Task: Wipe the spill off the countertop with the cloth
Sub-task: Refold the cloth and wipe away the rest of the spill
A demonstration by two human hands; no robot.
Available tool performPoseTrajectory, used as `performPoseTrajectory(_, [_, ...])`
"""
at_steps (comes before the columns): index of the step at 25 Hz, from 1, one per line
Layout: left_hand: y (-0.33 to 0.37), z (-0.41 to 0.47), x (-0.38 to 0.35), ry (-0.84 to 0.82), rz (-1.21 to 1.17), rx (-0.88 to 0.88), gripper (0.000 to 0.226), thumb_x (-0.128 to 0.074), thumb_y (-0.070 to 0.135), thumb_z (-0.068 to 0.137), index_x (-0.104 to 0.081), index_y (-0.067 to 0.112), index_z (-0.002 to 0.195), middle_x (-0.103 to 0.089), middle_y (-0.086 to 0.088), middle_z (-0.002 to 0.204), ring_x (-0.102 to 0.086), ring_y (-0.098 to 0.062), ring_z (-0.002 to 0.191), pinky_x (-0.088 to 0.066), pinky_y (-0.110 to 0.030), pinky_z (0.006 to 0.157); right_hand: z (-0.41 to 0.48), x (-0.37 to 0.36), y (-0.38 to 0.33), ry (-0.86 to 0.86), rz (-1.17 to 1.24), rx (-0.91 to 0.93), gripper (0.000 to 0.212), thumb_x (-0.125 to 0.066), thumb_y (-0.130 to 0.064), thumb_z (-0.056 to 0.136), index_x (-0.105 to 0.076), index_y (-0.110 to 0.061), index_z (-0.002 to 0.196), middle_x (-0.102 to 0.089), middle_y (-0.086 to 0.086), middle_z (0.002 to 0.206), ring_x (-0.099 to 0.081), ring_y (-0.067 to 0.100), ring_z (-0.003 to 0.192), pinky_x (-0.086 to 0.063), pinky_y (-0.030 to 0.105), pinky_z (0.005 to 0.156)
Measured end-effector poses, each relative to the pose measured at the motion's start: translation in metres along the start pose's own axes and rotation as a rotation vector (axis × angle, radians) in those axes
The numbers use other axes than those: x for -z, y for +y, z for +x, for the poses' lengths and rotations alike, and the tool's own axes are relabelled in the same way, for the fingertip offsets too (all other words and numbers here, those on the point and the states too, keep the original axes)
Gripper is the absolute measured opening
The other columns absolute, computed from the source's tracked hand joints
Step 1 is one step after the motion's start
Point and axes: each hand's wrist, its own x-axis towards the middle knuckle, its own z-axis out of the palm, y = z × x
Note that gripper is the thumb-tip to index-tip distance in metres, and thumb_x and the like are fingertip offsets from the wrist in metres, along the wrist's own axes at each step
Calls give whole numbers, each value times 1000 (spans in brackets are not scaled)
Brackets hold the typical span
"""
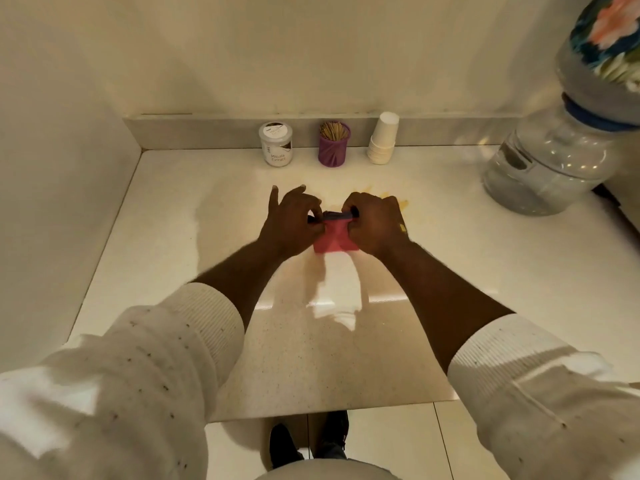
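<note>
Head view: left hand (292, 220) and right hand (374, 223) both grip the pink cloth (334, 239), pinching it; yellow spill (398, 200) remains on the worktop (467, 258), unwiped.

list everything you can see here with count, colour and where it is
cloth: 1, pink-red, mid counter, gripped at its top edge by both hands
spill: 1, yellow-orange, on the counter just behind the right hand
countertop: 1, cream speckled, fills the corner
jar: 1, white, labelled Masala Extract, back wall, leftmost
toothpick holder: 1, purple, full of toothpicks, back wall, middle
paper cups: 1 stack, white, upside down, back wall, right of the holder
water bottle: 1, clear, large, far right, tilted
shoes: 2, dark, on the floor below the counter edge
left hand: 1, grip shut on the cloth
right hand: 1, grip shut on the cloth
sleeves: 2, white, pushed up the forearms
</note>
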Motion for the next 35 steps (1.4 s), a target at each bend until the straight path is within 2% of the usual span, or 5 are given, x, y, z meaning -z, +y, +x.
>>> performPoseTrajectory(11, [-3, -92, -56, -366, 244, -245, 15, -65, 36, 80, -61, 24, 88, -68, 7, 95, -61, -16, 110, 0, -52, 125, -118, -56, 19, -330, -110, 35, 26, -66, -31, 70, -69, -28, 96, -69, -7, 94, -64, 24, 88, -27, 31, 81])
performPoseTrajectory(17, [-28, -85, -53, -94, 209, -230, 34, -46, 43, 91, -66, 18, 102, -72, -1, 101, -65, -23, 108, -21, -54, 121, -102, -70, 20, -79, -66, 9, 43, -48, -35, 85, -70, -11, 113, -70, 12, 109, -65, 33, 94, -47, 38, 83])
performPoseTrajectory(21, [-53, -75, -51, -124, 276, -48, 45, -41, 38, 98, -56, 17, 134, -55, -7, 146, -40, -26, 145, -15, -56, 123, -90, -100, 0, -211, -90, -78, 69, -35, -46, 100, -30, -10, 158, -27, 14, 166, -25, 35, 153, -23, 54, 124])
performPoseTrajectory(24, [-68, -67, -49, -205, 302, 75, 56, -35, 40, 104, -31, 18, 155, -21, -6, 167, -9, -23, 156, -3, -52, 126, -89, -124, -10, -294, -128, -87, 77, -31, -54, 103, -1, -18, 164, 4, 5, 172, 9, 24, 158, 5, 50, 127])
performPoseTrajectory(35, [-106, 6, -64, -286, 302, 191, 66, -28, 41, 106, -3, 12, 160, 1, -8, 169, 5, -23, 156, 1, -43, 127, -62, -117, 68, -147, -223, -237, 83, -26, -62, 103, -2, -11, 163, -4, 14, 171, 0, 31, 158, -8, 57, 126])
